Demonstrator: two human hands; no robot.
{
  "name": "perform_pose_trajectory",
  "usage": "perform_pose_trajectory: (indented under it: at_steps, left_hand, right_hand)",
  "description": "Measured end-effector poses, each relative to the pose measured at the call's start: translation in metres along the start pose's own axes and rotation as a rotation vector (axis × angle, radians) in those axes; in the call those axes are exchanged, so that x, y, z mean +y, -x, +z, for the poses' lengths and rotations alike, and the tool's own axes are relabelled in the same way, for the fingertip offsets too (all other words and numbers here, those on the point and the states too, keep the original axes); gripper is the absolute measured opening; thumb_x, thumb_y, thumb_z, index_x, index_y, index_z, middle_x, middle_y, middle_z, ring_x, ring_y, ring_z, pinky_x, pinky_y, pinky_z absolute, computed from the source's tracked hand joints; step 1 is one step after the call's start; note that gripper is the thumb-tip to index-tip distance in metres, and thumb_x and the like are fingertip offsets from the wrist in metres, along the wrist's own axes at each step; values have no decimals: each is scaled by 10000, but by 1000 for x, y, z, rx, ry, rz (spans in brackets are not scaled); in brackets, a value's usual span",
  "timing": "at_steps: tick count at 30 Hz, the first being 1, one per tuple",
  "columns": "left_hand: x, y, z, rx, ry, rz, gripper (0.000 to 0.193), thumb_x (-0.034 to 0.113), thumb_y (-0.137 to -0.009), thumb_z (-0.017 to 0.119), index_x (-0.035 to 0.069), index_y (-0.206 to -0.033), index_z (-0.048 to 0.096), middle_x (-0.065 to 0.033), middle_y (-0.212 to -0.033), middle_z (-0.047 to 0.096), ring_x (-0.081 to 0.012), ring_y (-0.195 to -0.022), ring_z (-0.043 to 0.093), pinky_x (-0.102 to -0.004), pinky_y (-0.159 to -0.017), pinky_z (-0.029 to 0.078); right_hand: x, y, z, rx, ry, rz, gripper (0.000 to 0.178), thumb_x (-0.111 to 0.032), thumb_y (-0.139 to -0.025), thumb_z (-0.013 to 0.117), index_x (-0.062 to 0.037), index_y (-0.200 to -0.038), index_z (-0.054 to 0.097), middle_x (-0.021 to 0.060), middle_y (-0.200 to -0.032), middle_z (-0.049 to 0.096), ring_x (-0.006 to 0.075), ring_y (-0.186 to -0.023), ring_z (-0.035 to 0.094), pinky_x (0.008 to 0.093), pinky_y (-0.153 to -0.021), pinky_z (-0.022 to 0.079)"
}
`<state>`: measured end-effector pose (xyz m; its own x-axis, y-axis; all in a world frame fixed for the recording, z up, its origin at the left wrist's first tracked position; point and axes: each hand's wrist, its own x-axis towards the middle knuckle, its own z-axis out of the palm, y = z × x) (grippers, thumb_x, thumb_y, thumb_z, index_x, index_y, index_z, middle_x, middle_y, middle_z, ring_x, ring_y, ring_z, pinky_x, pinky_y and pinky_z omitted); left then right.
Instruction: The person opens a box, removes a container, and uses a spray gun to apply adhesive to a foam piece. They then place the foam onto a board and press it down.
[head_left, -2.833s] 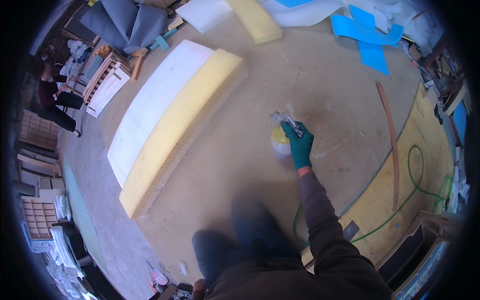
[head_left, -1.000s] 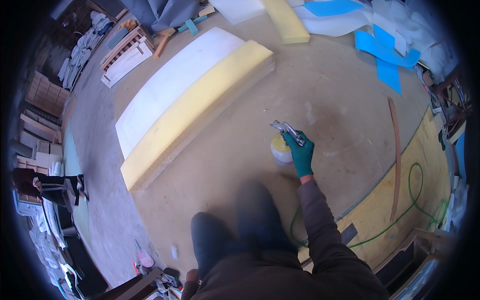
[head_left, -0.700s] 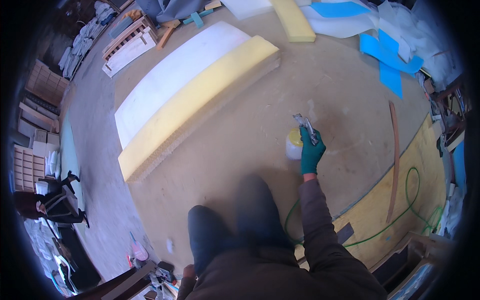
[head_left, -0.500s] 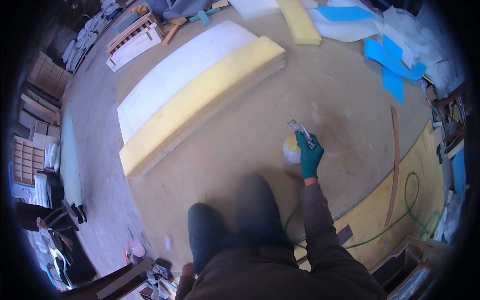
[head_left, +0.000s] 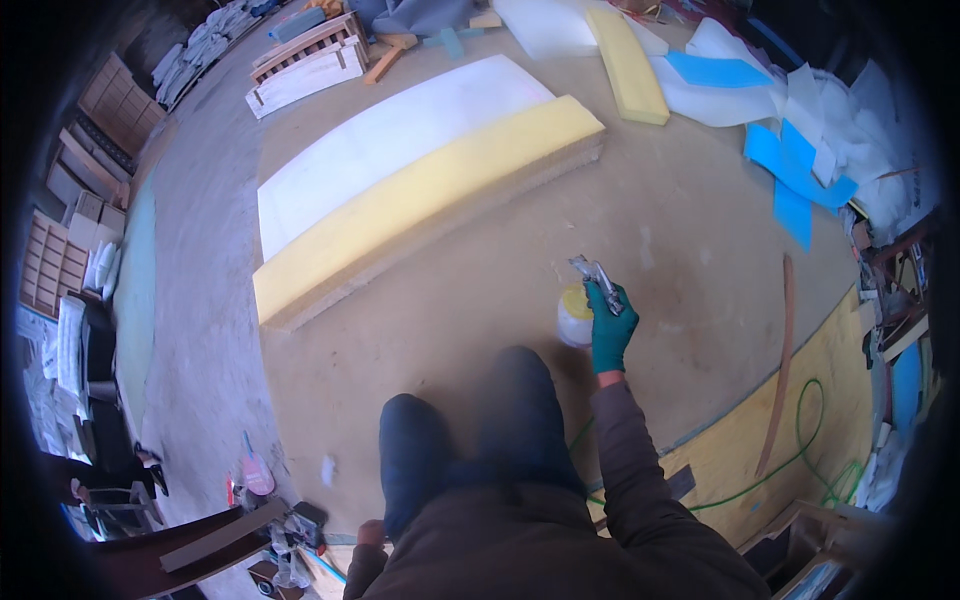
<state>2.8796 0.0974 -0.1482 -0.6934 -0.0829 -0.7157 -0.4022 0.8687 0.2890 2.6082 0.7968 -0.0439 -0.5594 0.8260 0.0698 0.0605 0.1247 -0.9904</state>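
Observation:
My right hand [head_left: 613,325], in a green glove, is wrapped round the handle of a metal spray gun [head_left: 583,266]. Below the gun hangs a whitish cup [head_left: 574,330] with a yellow top. Ahead and to the left, on the brown work surface [head_left: 450,300], lies a long yellow foam block [head_left: 430,195], its side slightly curved. Along its far side runs a white foam sheet [head_left: 390,135]. The spray gun is held apart from both. My bare left hand [head_left: 371,533] is low beside my left thigh, its fingers mostly hidden.
A green hose [head_left: 740,503] trails across the right side, near a long brown strip [head_left: 783,370]. Blue foam pieces [head_left: 795,180] and white sheets lie at the far right. A yellow foam strip [head_left: 628,70] rests at the back. A slatted wooden frame [head_left: 308,75] stands far left.
The view has shifted, so the foam appears lower and further right. My right hand, still gripping the spray gun, now appears slightly lower and further left in the picture.

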Motion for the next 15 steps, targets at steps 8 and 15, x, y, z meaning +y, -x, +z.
perform_pose_trajectory:
  at_steps: [8,15]
  left_hand:
    - [31,5,-20,-14,497,-150,303,208,-951,621,-38,-1121,669,-162,-958,765,-260,-765,754,-364,-556,556]
    - [6,11,-16,-5,667,-368,385,227,-941,637,-81,-1171,669,-193,-958,764,-288,-783,758,-362,-607,599]
  right_hand:
    - [-22,31,6,-86,-72,-43,202,-151,-941,803,3,-1067,767,8,-891,755,73,-775,659,265,-722,541]
    - [-32,62,44,-244,-29,-14,251,-213,-918,839,-12,-1057,783,-27,-854,722,55,-783,615,280,-724,533]
